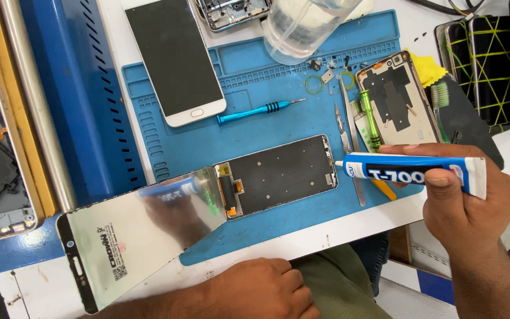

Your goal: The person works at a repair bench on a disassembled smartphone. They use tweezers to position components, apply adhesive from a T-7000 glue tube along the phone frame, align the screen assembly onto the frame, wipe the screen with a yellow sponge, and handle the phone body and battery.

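Note:
My right hand grips a white and blue glue tube, its nozzle pointing left at the right edge of an open phone frame lying on the blue work mat. A shiny display panel is still joined to that frame by a flex cable and lies folded out to the left. My left hand rests as a closed fist at the table's front edge, below the panel, holding nothing that I can see.
On the mat lie a white smartphone, a blue screwdriver, tweezers, a green screwdriver, a phone back housing and small loose parts. A clear plastic container stands at the back. Dark phones sit far right.

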Motion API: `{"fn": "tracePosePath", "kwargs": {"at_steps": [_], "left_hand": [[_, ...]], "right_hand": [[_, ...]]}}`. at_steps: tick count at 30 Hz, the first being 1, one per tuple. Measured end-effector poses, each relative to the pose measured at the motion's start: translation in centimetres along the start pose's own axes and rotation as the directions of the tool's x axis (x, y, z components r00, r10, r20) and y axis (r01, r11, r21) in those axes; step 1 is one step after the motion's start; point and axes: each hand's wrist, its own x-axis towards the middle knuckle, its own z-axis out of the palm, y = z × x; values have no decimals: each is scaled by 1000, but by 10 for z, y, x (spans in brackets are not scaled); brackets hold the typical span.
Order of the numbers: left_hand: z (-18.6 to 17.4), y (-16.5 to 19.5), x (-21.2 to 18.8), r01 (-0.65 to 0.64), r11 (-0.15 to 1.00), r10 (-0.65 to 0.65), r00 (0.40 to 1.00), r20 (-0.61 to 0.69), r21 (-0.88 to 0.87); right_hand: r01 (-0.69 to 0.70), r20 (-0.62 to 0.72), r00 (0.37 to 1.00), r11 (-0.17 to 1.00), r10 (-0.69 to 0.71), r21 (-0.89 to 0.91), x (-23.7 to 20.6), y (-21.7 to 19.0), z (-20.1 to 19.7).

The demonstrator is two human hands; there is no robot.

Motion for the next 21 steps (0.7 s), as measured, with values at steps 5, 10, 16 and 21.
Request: {"fn": "tracePosePath", "kwargs": {"at_steps": [5, 10, 16, 21], "left_hand": [[2, 0, -1, 0, 1000, 0, 1000, -1, 12], [3, 0, -2, 1, 1000, -1, 1000, -13, 13], [6, -2, -2, 2, 1000, -1, 1000, -23, 11], [7, -3, -1, -2, 1000, 2, 1000, -23, 9]], "right_hand": [[37, 8, 999, 998, -37, -42, 8, 1, 1], [98, 20, 995, 992, -96, -76, 16, -2, 4], [86, 7, 996, 986, -86, -145, 26, -5, 7], [72, -3, 997, 991, -73, -111, 26, -6, 9]]}}
